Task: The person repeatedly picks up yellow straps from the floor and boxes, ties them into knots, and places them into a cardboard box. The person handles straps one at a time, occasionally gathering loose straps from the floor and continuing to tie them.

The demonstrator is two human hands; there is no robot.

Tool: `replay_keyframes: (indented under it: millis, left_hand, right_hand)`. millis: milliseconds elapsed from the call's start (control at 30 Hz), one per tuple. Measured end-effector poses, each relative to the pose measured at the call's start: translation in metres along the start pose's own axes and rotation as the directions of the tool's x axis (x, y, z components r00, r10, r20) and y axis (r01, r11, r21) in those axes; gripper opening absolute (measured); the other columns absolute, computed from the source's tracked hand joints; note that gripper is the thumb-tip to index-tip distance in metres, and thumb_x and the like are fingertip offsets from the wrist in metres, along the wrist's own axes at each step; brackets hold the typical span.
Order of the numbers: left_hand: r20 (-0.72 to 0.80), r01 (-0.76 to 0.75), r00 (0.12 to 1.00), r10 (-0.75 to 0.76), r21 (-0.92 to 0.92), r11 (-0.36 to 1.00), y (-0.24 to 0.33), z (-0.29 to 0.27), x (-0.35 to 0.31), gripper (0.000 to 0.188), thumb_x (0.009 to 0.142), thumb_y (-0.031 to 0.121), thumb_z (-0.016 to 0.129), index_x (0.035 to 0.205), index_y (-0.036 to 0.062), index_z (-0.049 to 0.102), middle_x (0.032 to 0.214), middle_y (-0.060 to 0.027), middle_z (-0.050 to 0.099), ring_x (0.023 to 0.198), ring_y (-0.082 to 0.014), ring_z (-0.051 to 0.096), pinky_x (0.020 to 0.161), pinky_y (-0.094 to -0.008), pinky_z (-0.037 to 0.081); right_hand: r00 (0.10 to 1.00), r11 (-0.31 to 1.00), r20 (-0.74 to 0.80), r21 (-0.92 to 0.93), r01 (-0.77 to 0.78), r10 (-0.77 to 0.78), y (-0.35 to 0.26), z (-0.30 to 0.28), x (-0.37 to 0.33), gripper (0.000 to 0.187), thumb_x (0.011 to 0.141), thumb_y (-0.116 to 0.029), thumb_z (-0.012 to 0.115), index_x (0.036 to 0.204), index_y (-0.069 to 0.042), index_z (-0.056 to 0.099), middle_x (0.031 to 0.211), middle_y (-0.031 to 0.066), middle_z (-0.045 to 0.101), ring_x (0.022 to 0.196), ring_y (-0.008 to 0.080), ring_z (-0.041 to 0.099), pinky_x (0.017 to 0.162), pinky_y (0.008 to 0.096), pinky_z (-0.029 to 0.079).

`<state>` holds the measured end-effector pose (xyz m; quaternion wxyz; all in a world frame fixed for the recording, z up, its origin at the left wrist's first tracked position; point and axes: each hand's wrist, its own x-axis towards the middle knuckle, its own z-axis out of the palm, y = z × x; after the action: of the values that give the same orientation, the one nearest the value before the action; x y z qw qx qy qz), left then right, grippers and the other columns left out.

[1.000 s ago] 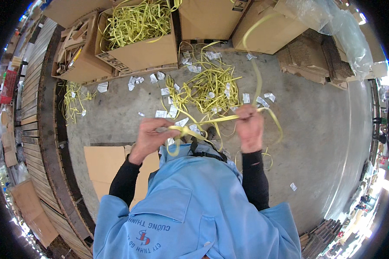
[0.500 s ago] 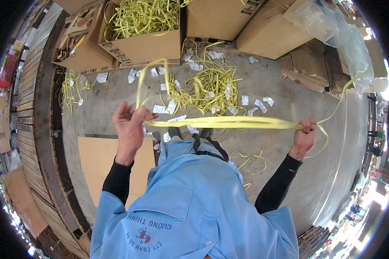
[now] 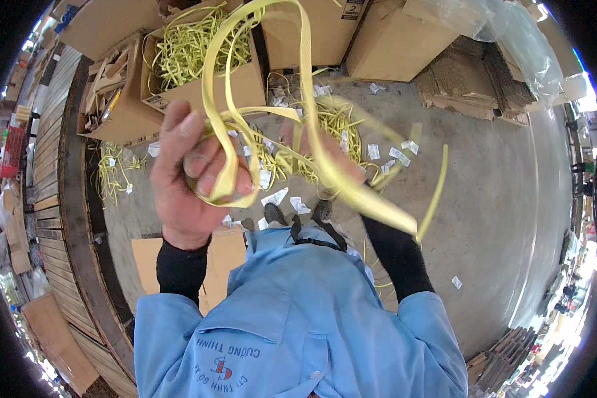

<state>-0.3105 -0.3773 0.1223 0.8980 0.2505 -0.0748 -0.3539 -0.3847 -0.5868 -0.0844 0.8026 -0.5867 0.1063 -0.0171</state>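
In front of my chest, my left hand curls its fingers around loops of flat yellow strap. One large loop rises well above the hands, and loose strap ends swing out to the right, blurred. My right hand is behind the strap near the middle, smeared by motion. Its fingers are mostly hidden, so whether it grips the strap does not show. Beyond the hands, a tangled pile of yellow strap lies on the concrete floor, mixed with white paper slips.
A cardboard box full of yellow strap stands at the far left, beside a box of cardboard scraps. More tall cartons and flattened cardboard stand at the far right. A cardboard sheet lies near my left side.
The strap was stretched sideways between both hands; now it is slack and looped upward. My right hand has swung left toward the left hand, and the left hand has risen closer.
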Motion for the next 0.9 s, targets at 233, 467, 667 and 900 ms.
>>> replay_keyframes:
  millis: [233, 467, 667, 900]
  left_hand:
    - [-0.276, -0.146, 0.953, 0.124, -0.061, 0.987, 0.044, -0.026, 0.034, 0.015, 0.100, 0.012, 0.051, 0.085, 0.0092, 0.053, 0.062, 0.0030, 0.047, 0.061, -0.0085, 0.053, 0.066, -0.0275, 0.052]
    - [-0.083, -0.054, 0.996, 0.032, -0.276, 0.960, 0.044, -0.059, 0.047, 0.023, 0.102, 0.013, 0.049, 0.079, 0.0078, 0.049, 0.066, 0.0013, 0.052, 0.060, -0.0113, 0.052, 0.070, -0.0312, 0.053]
    - [-0.127, 0.007, 0.991, -0.040, -0.254, 0.967, 0.060, -0.056, 0.056, 0.024, 0.102, 0.012, 0.048, 0.078, 0.0075, 0.049, 0.064, 0.0002, 0.051, 0.065, -0.0160, 0.059, 0.078, -0.0371, 0.056]
    - [0.093, -0.174, 0.980, 0.176, -0.028, 0.984, 0.107, -0.021, 0.078, 0.014, 0.098, 0.009, 0.052, 0.091, -0.0019, 0.058, 0.085, -0.0109, 0.065, 0.083, -0.0215, 0.066, 0.086, -0.0391, 0.055]
  right_hand:
    - [0.948, 0.975, 0.317, -0.214, 0.061, 0.011, 0.027, 0.028, -0.089, 0.051, 0.102, -0.036, 0.050, 0.142, -0.005, 0.047, 0.147, 0.0145, 0.044, 0.133, 0.0246, 0.044, 0.107, 0.0394, 0.041]
    - [0.982, 0.707, 0.114, -0.681, 0.189, -0.152, 0.020, 0.047, -0.094, 0.028, 0.093, -0.011, 0.062, 0.120, -0.004, 0.066, 0.128, 0.0192, 0.059, 0.114, 0.0344, 0.059, 0.097, 0.0385, 0.048]
    - [0.951, 0.681, -0.264, -0.727, -0.088, -0.160, -0.011, -0.027, -0.102, 0.020, 0.094, -0.014, 0.063, 0.109, -0.002, 0.068, 0.099, 0.0162, 0.067, 0.086, 0.0237, 0.065, 0.077, 0.0341, 0.050]
    - [0.928, 0.477, -0.130, -0.877, 0.056, -0.348, -0.079, -0.064, -0.080, 0.022, 0.090, -0.021, 0.069, 0.092, 0.001, 0.064, 0.067, 0.0111, 0.056, 0.062, 0.0163, 0.049, 0.059, 0.0314, 0.042]
